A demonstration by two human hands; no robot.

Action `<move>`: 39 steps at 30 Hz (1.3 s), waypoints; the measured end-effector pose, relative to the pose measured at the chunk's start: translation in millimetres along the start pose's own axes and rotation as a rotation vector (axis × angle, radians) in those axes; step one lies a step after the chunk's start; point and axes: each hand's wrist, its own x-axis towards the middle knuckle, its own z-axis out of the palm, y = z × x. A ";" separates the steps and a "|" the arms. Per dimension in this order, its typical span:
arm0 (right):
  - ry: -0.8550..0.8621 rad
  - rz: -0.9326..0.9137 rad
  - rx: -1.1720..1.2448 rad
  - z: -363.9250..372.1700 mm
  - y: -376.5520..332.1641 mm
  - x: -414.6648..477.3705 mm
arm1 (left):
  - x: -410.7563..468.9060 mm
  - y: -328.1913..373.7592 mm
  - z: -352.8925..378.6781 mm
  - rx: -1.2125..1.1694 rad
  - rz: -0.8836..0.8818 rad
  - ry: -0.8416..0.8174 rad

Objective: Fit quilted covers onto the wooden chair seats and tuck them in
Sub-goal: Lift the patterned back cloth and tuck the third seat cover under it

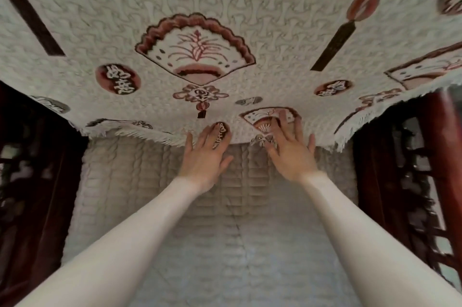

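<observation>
A white quilted cover (225, 1) with red-brown fan and medallion patterns hangs over the chair back, and its fringed lower edge (140, 133) reaches the seat. Below it lies a plain beige quilted seat cover (225, 231) between dark wooden armrests. My left hand (205, 156) lies flat with straight fingers on the patterned cover's lower edge. My right hand (291, 149) presses flat beside it, fingers spread over a small fan motif. Both arms wear pale sleeves.
A dark carved wooden armrest (32, 181) stands on the left and another wooden armrest (410, 176) on the right, both with openwork panels. The patterned cover drapes over the tops of both at the sides.
</observation>
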 end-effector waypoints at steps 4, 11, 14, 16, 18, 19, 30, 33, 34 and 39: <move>0.225 -0.089 -0.014 25.5 3.1 -13.2 | 31.0 -3.2 16.2 -0.063 -0.025 0.005; 0.087 0.012 -0.004 42.1 29.8 14.2 | 27.4 19.0 38.9 -0.030 0.028 0.094; 0.092 -0.025 -0.038 29.7 36.0 29.0 | 42.6 18.8 38.6 -0.016 0.051 0.088; 0.191 -0.065 -0.062 36.2 40.9 11.5 | 55.5 18.4 35.4 -0.015 0.033 0.041; 0.281 -0.073 -0.075 43.5 41.4 -8.1 | 62.6 20.6 34.8 -0.015 0.008 0.007; 0.258 -0.054 -0.084 46.6 42.9 -12.1 | 61.7 23.1 35.1 -0.015 0.009 0.025; 0.118 0.083 -0.101 32.3 66.9 -0.2 | 80.4 57.2 36.7 -0.050 0.086 -0.048; 0.068 0.117 -0.087 31.9 76.2 -0.4 | 79.5 60.2 38.6 -0.023 0.074 -0.059; 0.052 0.123 -0.067 29.5 79.2 8.1 | 73.3 64.0 40.5 -0.011 0.078 -0.019; 0.071 0.102 -0.056 21.1 85.6 28.1 | 66.0 77.8 43.0 0.000 0.184 0.048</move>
